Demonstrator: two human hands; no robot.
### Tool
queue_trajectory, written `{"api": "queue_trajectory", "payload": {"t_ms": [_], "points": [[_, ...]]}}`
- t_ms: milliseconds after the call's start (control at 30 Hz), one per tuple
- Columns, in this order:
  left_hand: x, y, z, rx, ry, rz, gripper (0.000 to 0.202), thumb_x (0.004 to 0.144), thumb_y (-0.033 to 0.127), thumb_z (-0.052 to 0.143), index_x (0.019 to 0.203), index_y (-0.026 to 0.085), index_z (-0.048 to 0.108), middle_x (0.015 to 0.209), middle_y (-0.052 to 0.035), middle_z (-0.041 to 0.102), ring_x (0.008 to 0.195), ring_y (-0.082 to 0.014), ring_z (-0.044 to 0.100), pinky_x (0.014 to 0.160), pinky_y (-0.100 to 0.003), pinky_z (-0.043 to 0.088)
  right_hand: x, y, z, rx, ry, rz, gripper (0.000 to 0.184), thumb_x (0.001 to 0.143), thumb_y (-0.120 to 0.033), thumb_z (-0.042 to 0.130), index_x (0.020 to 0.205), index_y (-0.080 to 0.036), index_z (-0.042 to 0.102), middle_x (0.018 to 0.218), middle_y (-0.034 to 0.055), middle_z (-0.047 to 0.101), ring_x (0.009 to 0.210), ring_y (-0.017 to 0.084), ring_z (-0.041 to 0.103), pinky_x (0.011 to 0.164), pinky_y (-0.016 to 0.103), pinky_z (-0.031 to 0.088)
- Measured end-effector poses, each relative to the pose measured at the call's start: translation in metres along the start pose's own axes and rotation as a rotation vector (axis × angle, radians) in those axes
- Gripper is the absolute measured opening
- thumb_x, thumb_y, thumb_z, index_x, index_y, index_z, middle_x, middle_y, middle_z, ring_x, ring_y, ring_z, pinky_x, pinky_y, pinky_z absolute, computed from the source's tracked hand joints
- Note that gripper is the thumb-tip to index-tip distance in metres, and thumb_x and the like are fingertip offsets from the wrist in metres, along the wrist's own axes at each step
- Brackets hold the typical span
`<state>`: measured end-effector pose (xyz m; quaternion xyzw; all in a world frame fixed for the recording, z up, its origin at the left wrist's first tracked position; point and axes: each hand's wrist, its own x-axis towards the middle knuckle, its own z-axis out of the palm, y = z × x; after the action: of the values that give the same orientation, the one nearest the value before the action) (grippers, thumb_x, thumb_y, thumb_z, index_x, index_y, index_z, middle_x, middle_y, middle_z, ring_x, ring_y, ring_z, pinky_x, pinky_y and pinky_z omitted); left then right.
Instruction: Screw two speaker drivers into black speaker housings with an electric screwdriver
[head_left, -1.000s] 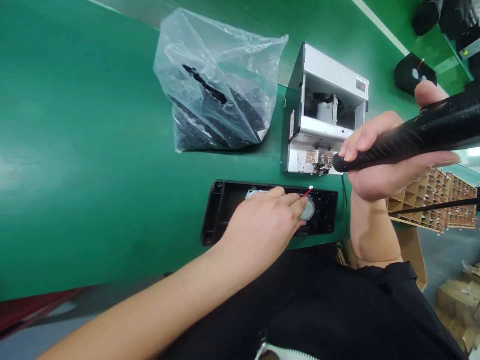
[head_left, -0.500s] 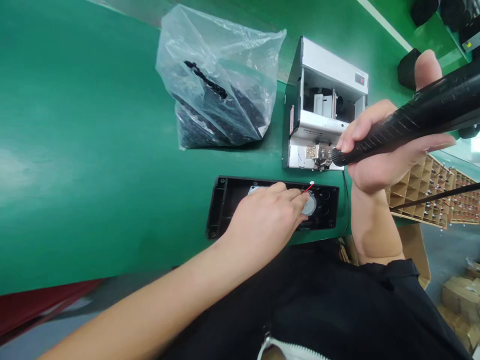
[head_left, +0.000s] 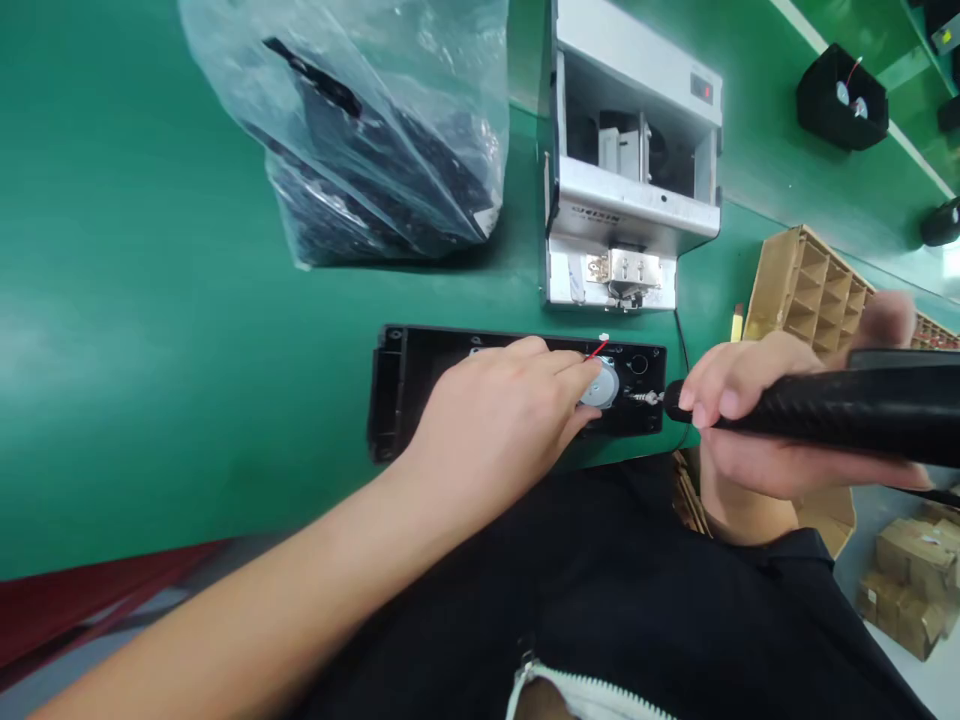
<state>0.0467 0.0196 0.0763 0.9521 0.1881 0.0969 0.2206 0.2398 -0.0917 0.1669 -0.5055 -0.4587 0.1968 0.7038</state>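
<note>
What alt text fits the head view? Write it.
The right hand holds a black electric screwdriver to a screw in a black plastic housing, the left hand against a round metal part inside it. A silver screw feeder and a plastic bag stand beyond.

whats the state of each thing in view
left hand: pressing down on the housing, fingertips by the round part
right hand: closed around the screwdriver
electric screwdriver: level, silver tip near the round part
black plastic housing: lying hollow side up
silver round part: sitting in the housing, red wire beside it
screw feeder: front open, inner parts showing
clear plastic bag: filled with black parts
</note>
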Motion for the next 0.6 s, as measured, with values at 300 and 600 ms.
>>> {"api": "queue_trajectory", "payload": {"t_ms": [300,600], "points": [[0.001,0.003,-0.003,-0.009,-0.018,-0.025,0.017,0.108,0.031,0.087,0.123,0.024,0.088,0.12,-0.0074,0.096,0.099,-0.0364,0.084,0.075,-0.047,0.059,-0.031,0.033,0.004,0.042,0.041,0.003,0.066,0.107,-0.091,0.067,0.152,-0.044,0.082,0.075,-0.0056,0.078,0.047,0.017,0.062,0.049,0.032,0.064],[0.005,0.01,-0.006,0.021,-0.067,-0.087,0.013,0.108,0.03,0.083,0.118,0.024,0.088,0.117,-0.0083,0.096,0.101,-0.037,0.086,0.077,-0.046,0.059,-0.031,0.034,0.003,-0.054,0.032,-0.013,0.064,0.108,-0.094,0.061,0.145,-0.044,0.079,0.073,-0.0079,0.074,0.046,0.017,0.064,0.047,0.032,0.062]]}}
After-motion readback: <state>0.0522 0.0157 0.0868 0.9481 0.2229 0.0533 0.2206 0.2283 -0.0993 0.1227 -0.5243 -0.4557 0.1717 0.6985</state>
